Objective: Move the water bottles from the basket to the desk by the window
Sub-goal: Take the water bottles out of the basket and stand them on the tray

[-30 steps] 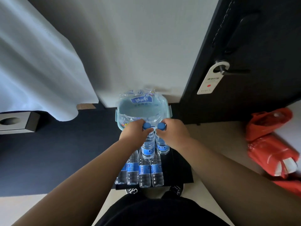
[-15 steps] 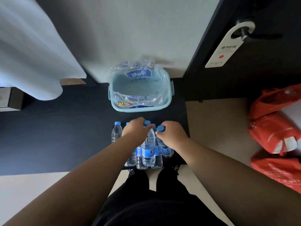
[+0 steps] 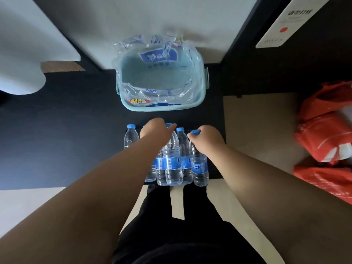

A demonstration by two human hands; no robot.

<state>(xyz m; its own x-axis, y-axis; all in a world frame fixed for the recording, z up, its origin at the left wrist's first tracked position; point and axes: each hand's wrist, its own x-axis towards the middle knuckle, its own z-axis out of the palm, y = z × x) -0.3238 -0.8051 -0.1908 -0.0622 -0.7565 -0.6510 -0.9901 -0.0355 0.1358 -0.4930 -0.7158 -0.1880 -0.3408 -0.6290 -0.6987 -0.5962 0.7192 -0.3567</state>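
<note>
Water bottles [image 3: 172,164] stand upright in a tight cluster at the near edge of the dark desk [image 3: 66,140], directly in front of the person, with one bottle [image 3: 131,136] standing just apart on the left side. Left hand [image 3: 155,128] is curled over the top of the centre bottle [image 3: 171,161], gripping it at the cap. Right hand [image 3: 206,138] pinches the rightmost bottle [image 3: 199,164] at the neck, just under its blue cap. Both held bottles appear to rest on the desk among the others, though their bases are partly hidden. Basket [image 3: 162,108] sits at the far edge of the desk, apart from the cluster and beyond both hands; only crumpled plastic wrap [image 3: 152,92] shows inside it and no bottle can be made out there. Judgement: the step in hand is setting down a pair of bottles, and the transfer looks close to finished. Next move calls for releasing both necks cleanly without tipping neighbours, then checking the basket under the wrap for any bottle left
</note>
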